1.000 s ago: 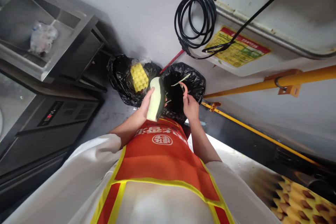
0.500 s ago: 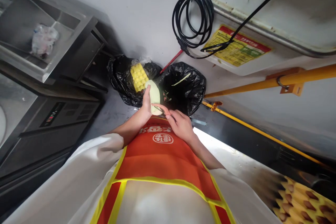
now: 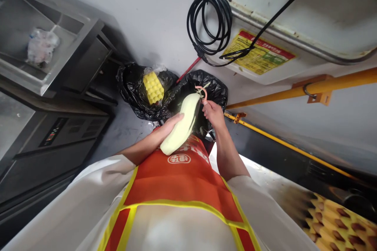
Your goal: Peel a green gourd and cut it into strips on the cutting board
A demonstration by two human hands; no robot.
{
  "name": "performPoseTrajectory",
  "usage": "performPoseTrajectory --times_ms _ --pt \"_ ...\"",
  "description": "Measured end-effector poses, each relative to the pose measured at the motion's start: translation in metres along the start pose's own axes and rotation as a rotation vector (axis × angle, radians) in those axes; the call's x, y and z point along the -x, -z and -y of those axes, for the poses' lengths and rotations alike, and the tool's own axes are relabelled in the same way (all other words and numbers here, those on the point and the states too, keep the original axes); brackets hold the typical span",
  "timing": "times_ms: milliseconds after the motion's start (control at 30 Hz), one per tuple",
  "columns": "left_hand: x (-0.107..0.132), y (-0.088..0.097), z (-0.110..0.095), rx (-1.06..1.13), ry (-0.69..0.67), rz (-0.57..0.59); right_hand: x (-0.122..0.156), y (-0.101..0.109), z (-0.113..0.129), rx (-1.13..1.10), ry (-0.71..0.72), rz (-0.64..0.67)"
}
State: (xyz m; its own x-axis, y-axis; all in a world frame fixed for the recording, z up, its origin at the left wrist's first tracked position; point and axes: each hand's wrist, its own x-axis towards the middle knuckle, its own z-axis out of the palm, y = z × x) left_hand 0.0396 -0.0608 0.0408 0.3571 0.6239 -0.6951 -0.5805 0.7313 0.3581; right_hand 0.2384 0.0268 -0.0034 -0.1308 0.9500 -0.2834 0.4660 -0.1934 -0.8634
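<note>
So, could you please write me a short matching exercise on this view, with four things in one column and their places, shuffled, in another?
Things
1. pale green vegetable
2. pink peeler
3. yellow dimpled tray
4. crumpled plastic bag

Places
A. in the metal sink
B. held in the left hand
C. in a black bin bag
D. held in the right hand

Right pairs: 1-B, 2-D, 3-C, 4-A
</note>
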Motion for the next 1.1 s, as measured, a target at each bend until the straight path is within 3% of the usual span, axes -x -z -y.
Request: performPoseTrajectory --times_ms 133,267,367,500,633,867,967,1100 --pt "0.0 0.005 -0.001 0.033 0.055 0.041 -0.02 0.001 -0.015 -0.097 -0.111 0.006" --pt "-0.007 0.014 -0.005 0.079 0.081 0.081 -0.003 -0.004 -0.015 -0.098 -0.106 -0.131" --pt "-0.014 0.021 -0.009 0.112 0.019 0.043 0.029 -0.007 -0.004 -0.004 0.057 -0.115" --pt "-0.018 0.026 -0.017 0.149 0.04 0.021 0.071 -0.008 0.016 0.197 0.388 0.123" --pt "-0.017 0.024 -0.02 0.14 0.121 0.017 0.082 -0.009 0.023 0.329 0.435 0.194" --pt "-0.008 0.018 -0.007 -0.011 0.022 -0.047 0.041 -0.01 0.005 0.167 0.282 -0.028" --pt "0.0 0.02 -0.002 -0.087 -0.035 -0.024 0.017 -0.019 -0.007 -0.027 0.013 -0.081" --pt "0.007 0.022 0.0 -0.077 -0.121 0.082 -0.005 -0.037 -0.027 -0.21 -0.355 -0.051"
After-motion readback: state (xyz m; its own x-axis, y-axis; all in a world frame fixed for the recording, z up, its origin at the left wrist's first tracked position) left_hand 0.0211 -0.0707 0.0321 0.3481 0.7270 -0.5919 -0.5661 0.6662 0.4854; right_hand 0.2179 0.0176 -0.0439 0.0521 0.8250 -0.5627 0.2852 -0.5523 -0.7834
